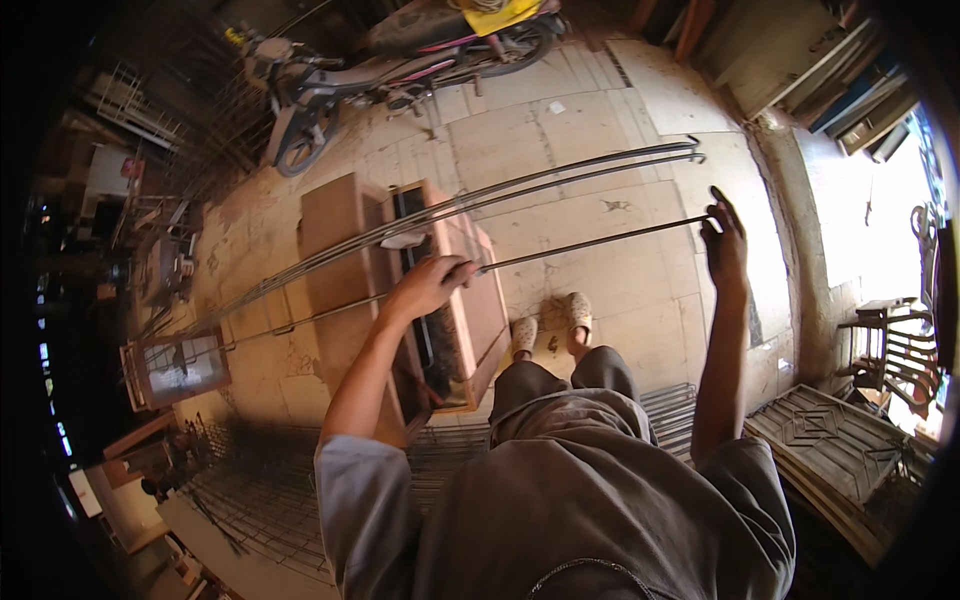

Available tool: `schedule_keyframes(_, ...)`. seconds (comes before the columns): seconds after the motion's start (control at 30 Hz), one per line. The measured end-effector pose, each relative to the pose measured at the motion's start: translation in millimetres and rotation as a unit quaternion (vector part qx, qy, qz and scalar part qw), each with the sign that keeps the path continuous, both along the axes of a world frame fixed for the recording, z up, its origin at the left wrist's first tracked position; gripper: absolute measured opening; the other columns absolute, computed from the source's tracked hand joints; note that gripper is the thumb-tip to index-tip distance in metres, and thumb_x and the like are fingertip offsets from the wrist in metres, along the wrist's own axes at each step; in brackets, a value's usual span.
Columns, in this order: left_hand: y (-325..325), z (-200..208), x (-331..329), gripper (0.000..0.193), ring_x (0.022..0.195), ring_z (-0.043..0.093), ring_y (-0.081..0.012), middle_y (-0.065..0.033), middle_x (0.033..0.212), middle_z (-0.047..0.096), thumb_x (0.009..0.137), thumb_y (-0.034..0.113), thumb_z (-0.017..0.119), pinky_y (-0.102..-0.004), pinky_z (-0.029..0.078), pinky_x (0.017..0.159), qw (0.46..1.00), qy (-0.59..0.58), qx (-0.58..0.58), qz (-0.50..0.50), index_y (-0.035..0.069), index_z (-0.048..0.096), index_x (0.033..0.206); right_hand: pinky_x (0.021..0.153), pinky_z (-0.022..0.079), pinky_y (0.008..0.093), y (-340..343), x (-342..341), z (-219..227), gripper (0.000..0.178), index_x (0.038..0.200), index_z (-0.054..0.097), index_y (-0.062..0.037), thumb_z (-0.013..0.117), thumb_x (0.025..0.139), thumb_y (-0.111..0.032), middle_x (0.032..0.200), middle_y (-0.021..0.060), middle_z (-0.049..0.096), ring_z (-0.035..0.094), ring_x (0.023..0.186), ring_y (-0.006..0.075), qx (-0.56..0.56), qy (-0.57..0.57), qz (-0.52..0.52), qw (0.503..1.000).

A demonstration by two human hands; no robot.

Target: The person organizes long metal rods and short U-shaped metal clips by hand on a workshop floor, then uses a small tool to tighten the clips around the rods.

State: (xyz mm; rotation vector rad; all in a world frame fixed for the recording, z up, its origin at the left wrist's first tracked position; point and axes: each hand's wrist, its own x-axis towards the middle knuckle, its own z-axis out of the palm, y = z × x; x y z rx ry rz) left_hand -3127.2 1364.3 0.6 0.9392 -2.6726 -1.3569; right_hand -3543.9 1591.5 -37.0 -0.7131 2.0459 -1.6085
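A long thin metal rod (600, 241) runs across in front of me, slanting down to the left. My left hand (432, 284) is closed around it above a wooden box, the fingers curled over. Beyond that, my right hand (727, 240) grips the rod's right end between thumb and fingers, with one finger pointing up. Several more long rods (560, 170), bent into small hooks at their right ends, lie just past this one across the top of the wooden box (468, 290). Far left, the rods' other ends are blurred and hard to separate.
A brown wooden panel (335, 240) stands against the box's left side. A motorcycle (400, 75) is parked at the back. Behind my legs lie stacked metal grilles (670, 408). A wooden chair (885, 345) and a patterned panel (830, 435) are at the right.
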Motion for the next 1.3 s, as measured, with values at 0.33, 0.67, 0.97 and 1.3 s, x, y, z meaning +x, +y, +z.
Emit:
schedule_keyframes(0.33,11,-10,3,0.042,0.062,0.057,-0.0389,-0.0210,0.065,0.058,0.095,0.037,0.057,-0.0446,0.044,0.059,0.993,0.032,-0.110,0.013,-0.001,0.065,0.082,0.063,0.045,0.0225,4,87,-28,0.033,0.127,0.055,-0.0043,0.048,0.095,-0.009,0.108,0.0095,0.058,0.052,0.075,0.0117,-0.157,-0.237,-0.230,0.931)
schedule_keyframes(0.67,11,-19,5,0.045,0.057,0.057,-0.0390,-0.0212,0.061,0.056,0.092,0.044,0.059,-0.0443,0.043,0.056,0.985,0.099,-0.132,0.042,0.001,0.067,0.079,0.074,0.055,0.0462,-91,436,-104,0.046,0.119,0.051,0.0026,0.063,0.080,-0.018,0.107,0.0284,0.061,0.064,0.090,0.0421,0.134,0.313,0.320,0.884)
schedule_keyframes(0.97,16,-20,7,0.043,0.069,0.062,-0.0415,-0.0212,0.070,0.063,0.091,0.045,0.059,-0.0474,0.048,0.062,0.985,0.097,-0.133,0.045,0.004,0.070,0.085,0.102,0.034,0.0449,-156,457,-231,0.049,0.128,0.046,-0.0026,0.056,0.090,-0.031,0.130,0.0210,0.047,0.043,0.121,0.0345,0.046,0.273,0.356,0.893)
schedule_keyframes(1.3,18,-25,6,0.041,0.067,0.060,-0.0426,-0.0224,0.069,0.062,0.091,0.041,0.060,-0.0474,0.047,0.061,0.980,0.120,-0.148,0.052,0.002,0.070,0.081,0.110,0.024,0.0448,-162,442,-198,0.051,0.137,0.037,-0.0016,0.049,0.096,-0.029,0.141,0.0221,0.037,0.032,0.133,0.0339,0.108,0.215,0.390,0.889)
